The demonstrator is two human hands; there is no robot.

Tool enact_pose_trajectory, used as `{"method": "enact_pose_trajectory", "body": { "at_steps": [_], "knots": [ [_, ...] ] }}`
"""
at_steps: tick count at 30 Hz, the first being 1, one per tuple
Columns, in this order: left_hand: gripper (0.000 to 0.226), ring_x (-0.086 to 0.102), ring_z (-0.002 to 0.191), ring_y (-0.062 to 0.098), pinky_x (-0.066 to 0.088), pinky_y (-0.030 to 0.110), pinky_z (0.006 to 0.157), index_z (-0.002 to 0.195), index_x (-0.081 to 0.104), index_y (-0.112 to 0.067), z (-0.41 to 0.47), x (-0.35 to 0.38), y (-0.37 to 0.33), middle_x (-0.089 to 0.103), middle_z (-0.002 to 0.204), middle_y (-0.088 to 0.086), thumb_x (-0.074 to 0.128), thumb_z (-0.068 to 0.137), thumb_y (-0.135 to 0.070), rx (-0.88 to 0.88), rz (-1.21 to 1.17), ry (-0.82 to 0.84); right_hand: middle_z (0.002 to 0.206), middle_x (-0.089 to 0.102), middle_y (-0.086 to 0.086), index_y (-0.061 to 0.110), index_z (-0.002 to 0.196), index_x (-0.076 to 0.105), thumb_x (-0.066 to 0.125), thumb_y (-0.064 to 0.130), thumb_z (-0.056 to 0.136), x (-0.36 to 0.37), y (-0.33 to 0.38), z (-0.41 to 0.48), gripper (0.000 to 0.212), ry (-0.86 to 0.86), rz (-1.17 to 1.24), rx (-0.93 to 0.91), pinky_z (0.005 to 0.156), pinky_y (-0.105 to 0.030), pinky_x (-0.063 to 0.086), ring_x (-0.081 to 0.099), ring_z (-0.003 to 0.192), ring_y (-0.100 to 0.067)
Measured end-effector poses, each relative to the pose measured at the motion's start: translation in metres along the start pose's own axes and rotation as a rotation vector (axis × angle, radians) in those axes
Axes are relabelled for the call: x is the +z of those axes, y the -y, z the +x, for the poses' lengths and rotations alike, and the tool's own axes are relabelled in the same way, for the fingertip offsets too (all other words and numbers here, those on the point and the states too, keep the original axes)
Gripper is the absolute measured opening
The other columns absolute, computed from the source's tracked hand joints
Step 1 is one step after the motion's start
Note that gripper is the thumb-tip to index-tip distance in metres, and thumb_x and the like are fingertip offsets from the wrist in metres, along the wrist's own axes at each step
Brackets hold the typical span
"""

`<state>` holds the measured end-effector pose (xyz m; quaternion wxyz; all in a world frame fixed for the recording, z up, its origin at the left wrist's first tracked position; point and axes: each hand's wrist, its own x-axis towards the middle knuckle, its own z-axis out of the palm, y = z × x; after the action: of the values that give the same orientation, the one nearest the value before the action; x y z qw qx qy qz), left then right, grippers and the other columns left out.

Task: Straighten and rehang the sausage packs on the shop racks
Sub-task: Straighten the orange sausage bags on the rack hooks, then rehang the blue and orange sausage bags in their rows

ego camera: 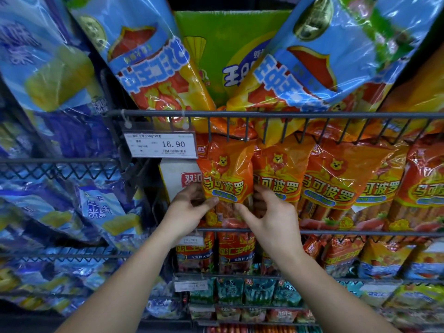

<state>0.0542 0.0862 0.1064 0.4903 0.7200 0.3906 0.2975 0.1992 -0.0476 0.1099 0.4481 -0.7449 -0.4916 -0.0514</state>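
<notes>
Left hand [192, 210] pinches the left edge of the orange sausage pack [225, 169], thumb on the front and fingers curled behind. The right hand [266, 217] grips the same pack's right edge, thumb lying across the front by the clear lower part and fingers hooked round the side. Both bare forearms reach up from the near edge of the view.

That pack is the leftmost in a row of orange packs [336, 181], which hang side by side and touching under the upper wire rail [264, 114] of the right-hand rack. Its top sits up among the rail's short prongs and its lower end reaches the lower wire rail [336, 233]. Whether it is caught on a hook cannot be told.

Just left of it, partly behind the left hand, stands a white pack [179, 179] with a red logo. A price tag [159, 144] reading 16.90 hangs from the upper rail above that white pack.

Over the rail, two large blue-and-orange packs [153, 68] lean inward with their print upside down, and a green pack [216, 56] sits between them, farther back. On the left a separate wire rack [60, 161] holds blue packs [48, 68], several of them tilted. Below the lower rail hang red-and-blue packs [236, 251], and under those a row of teal packs [259, 292].
</notes>
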Motion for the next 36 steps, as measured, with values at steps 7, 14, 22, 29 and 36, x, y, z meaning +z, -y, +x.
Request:
{"method": "enact_pose_trajectory", "body": {
  "at_steps": [7, 14, 22, 29, 36],
  "knots": [
    [0.035, 0.061, 0.094, -0.004, 0.048, 0.012, 0.077, 0.111, 0.059, -0.027, -0.014, -0.005, -0.011, 0.067, 0.102, -0.012, 0.076, 0.083, -0.038, 0.094, 0.197, -0.135, 0.101, 0.070, 0.002, 0.012, 0.112, 0.068, 0.073, 0.038, 0.087, -0.011, 0.004, -0.006, 0.037, -0.111, -0.026, -0.095, 0.069, -0.035, 0.060, 0.068, 0.087, -0.014],
    [0.021, 0.060, 0.087, 0.003, 0.050, 0.030, 0.073, 0.094, 0.060, -0.027, -0.051, -0.023, -0.037, 0.064, 0.092, -0.013, 0.071, 0.084, -0.042, 0.287, 0.225, -0.360, 0.089, 0.067, 0.011, 0.019, 0.109, 0.066, 0.061, 0.048, 0.090, -0.030, 0.025, 0.000, 0.035, -0.150, 0.032, -0.198, 0.060, -0.035, 0.059, 0.066, 0.074, -0.007],
    [0.008, 0.061, 0.082, 0.012, 0.052, 0.038, 0.074, 0.087, 0.062, -0.028, -0.093, -0.042, -0.081, 0.063, 0.084, -0.011, 0.068, 0.091, -0.030, 0.466, 0.064, -0.465, 0.094, 0.064, 0.013, 0.017, 0.108, 0.066, 0.061, 0.039, 0.091, -0.050, 0.068, 0.010, 0.028, -0.197, 0.164, -0.367, 0.067, -0.026, 0.057, 0.063, 0.080, -0.001],
    [0.009, 0.061, 0.089, 0.008, 0.049, 0.019, 0.075, 0.097, 0.060, -0.024, -0.095, -0.075, -0.123, 0.062, 0.091, -0.012, 0.067, 0.092, -0.026, 0.570, 0.051, -0.582, 0.088, 0.063, 0.010, 0.015, 0.098, 0.062, 0.068, 0.029, 0.087, -0.067, 0.108, 0.032, 0.018, -0.220, 0.249, -0.450, 0.068, -0.031, 0.056, 0.063, 0.079, -0.004],
    [0.026, 0.057, 0.105, 0.002, 0.050, 0.020, 0.084, 0.112, 0.055, -0.025, -0.079, -0.109, -0.158, 0.059, 0.109, -0.011, 0.068, 0.090, -0.029, 0.573, 0.076, -0.626, 0.098, 0.061, 0.007, 0.014, 0.108, 0.056, 0.068, 0.027, 0.086, -0.079, 0.148, 0.064, 0.028, -0.204, 0.295, -0.499, 0.077, -0.038, 0.058, 0.065, 0.090, -0.010]
  ]
}}
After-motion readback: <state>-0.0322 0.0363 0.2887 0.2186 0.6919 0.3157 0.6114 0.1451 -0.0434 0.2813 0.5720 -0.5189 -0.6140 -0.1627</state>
